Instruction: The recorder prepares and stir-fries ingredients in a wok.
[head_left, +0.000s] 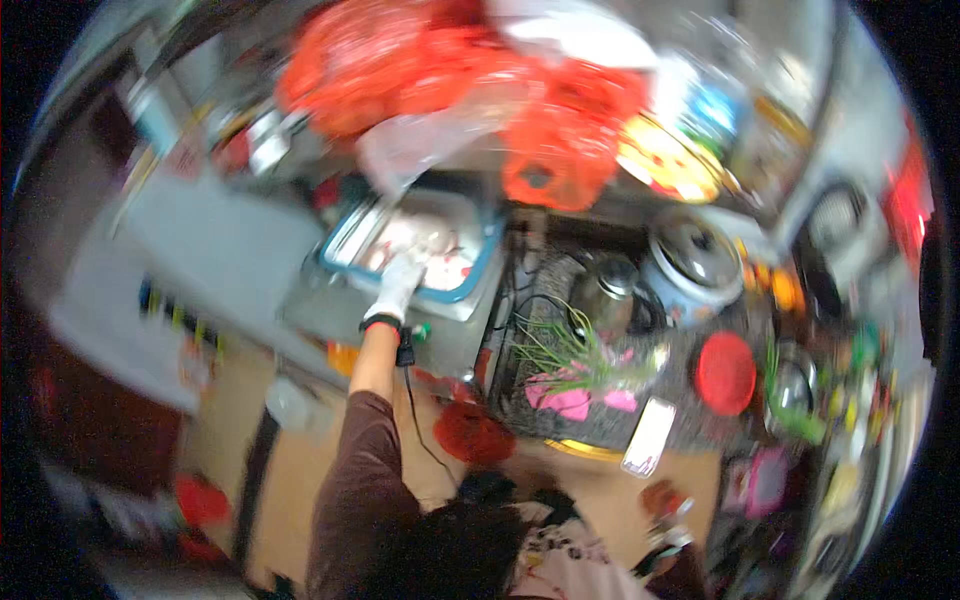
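Note:
My left hand (399, 283), in a white glove with a dark band at the wrist, reaches into a blue-rimmed rectangular tub (454, 296). Its fingers are at blurred whitish and pinkish pieces (446, 266), and whether they grip any cannot be told. At the lower right, a blurred white-gloved hand, apparently my right hand (677, 537), hangs low beside a dark sleeve. Close to it is a reddish-brown thing (661, 498) that cannot be made out. A black cable (420, 431) runs down from a small black device at my left wrist.
Red plastic bags (562, 142) lie behind the tub. To the right, a dark speckled counter holds a lidded pot (694, 262), long green stalks (562, 352), pink pieces (562, 397), a red round thing (726, 373) and a phone (649, 437) at its edge. A grey surface (225, 232) extends left.

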